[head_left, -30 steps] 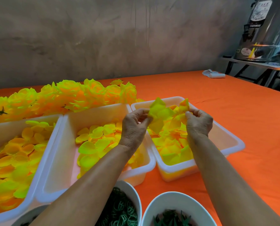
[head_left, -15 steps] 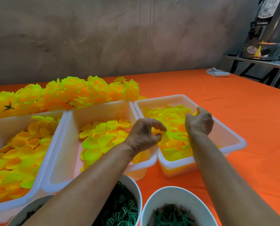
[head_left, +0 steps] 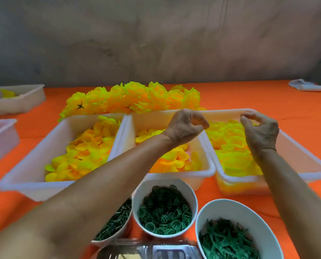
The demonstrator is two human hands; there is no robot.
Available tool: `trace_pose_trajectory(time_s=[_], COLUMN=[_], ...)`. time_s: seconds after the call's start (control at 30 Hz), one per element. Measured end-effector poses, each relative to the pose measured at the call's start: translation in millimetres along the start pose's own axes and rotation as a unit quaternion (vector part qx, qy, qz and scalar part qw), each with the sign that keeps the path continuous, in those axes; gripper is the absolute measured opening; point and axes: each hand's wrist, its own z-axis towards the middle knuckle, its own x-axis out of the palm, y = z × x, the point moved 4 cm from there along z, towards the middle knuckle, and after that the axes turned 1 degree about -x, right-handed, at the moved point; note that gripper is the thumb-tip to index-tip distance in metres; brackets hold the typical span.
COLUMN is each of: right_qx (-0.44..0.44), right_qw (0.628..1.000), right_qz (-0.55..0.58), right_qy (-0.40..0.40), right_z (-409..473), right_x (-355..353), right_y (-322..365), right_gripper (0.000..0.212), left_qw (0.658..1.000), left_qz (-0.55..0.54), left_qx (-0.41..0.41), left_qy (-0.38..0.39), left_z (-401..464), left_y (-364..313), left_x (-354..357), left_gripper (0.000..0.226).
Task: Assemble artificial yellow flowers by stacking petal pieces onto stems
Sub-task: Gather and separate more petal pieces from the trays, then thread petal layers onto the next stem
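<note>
Yellow petal pieces (head_left: 232, 146) fill the right-hand white tub (head_left: 305, 157), directly under my raised hands on the orange surface (head_left: 296, 107). My left hand (head_left: 184, 128) hovers over the rim between the middle tub (head_left: 174, 174) and the right one, fingers curled, thumb meeting fingertips; whether it pinches anything I cannot tell. My right hand (head_left: 260, 131) hangs above the right tub, fingers hooked toward the thumb, holding nothing I can see. Both forearms reach forward over three white bowls: green rings (head_left: 164, 214), green star-shaped calyxes (head_left: 228, 240) and dark green stems (head_left: 114, 223). Finished yellow flowers (head_left: 133, 98) lie behind the tubs. Half a second ago both hands were down among the petals; a second ago they held a bunch aloft.
</note>
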Motion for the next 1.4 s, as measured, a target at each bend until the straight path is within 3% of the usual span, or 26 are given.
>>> trace_pose_trajectory(time_s=[0.17, 0.4, 0.6, 0.73, 0.93, 1.27, 1.4], right_qx=[-0.085, -0.126, -0.190, -0.237, -0.314, -0.344, -0.334], right_qw=[0.991, 0.959, 0.871, 0.797, 0.741, 0.706, 0.721], right_qz=[-0.010, 0.052, 0.078, 0.028, -0.078, -0.181, -0.182], right_qy=[0.101, 0.249, 0.447, 0.554, 0.589, 0.592, 0.579], right_z=[-8.5, -59.0, -136.6, -184.1, -232.0, -260.1, -261.1], right_x=[2.1, 22.5, 51.3, 77.1, 104.2, 127.2, 128.4], right_y=[47.9, 97.0, 160.6, 177.0, 176.0, 167.2, 165.8], right_gripper=[0.017, 0.017, 0.015, 0.012, 0.015, 0.031, 0.027], left_qw=[0.998, 0.995, 0.988, 0.977, 0.961, 0.943, 0.940], left_qz=[0.035, 0.042, 0.054, 0.045, 0.000, -0.084, -0.100], left_qx=[-0.001, -0.039, -0.087, -0.128, -0.160, -0.186, -0.192], left_qy=[-0.053, -0.081, -0.112, -0.164, -0.227, -0.263, -0.264], left_z=[-41.4, -106.4, -158.6, -181.3, -200.8, -209.3, -213.4], left_y=[13.0, 28.6, 51.3, 64.1, 74.7, 82.1, 84.7], left_x=[-50.3, -101.2, -121.7, -131.8, -143.1, -141.4, -141.1], left_gripper=[0.019, 0.022, 0.028, 0.029, 0.031, 0.032, 0.032])
